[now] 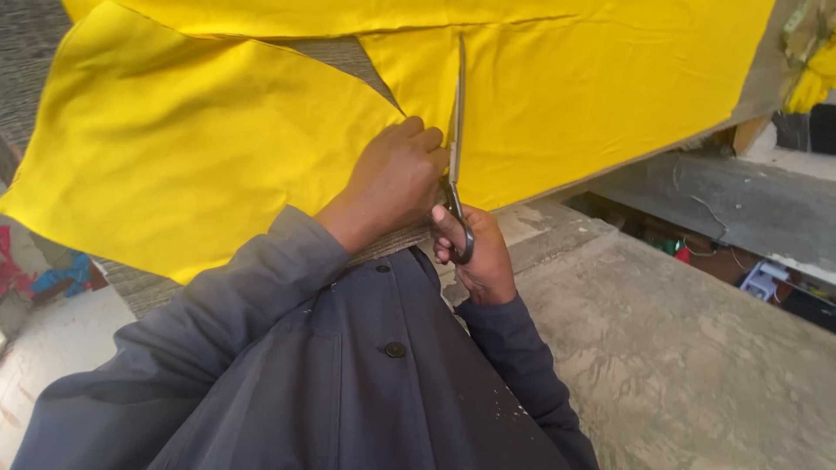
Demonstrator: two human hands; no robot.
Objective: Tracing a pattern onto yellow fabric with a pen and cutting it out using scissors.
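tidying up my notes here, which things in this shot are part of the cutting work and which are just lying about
In use:
- yellow fabric, spread on the table
- scissors, held by the right hand
- left hand, pressing the fabric beside the blades

Lying about:
- coloured scraps on the floor at left
- yellow offcuts at far right
- clutter below the ledge

Tailoring workshop: yellow fabric [218, 148] on cutting table [26, 35], scissors [456, 148], concrete floor [679, 348].
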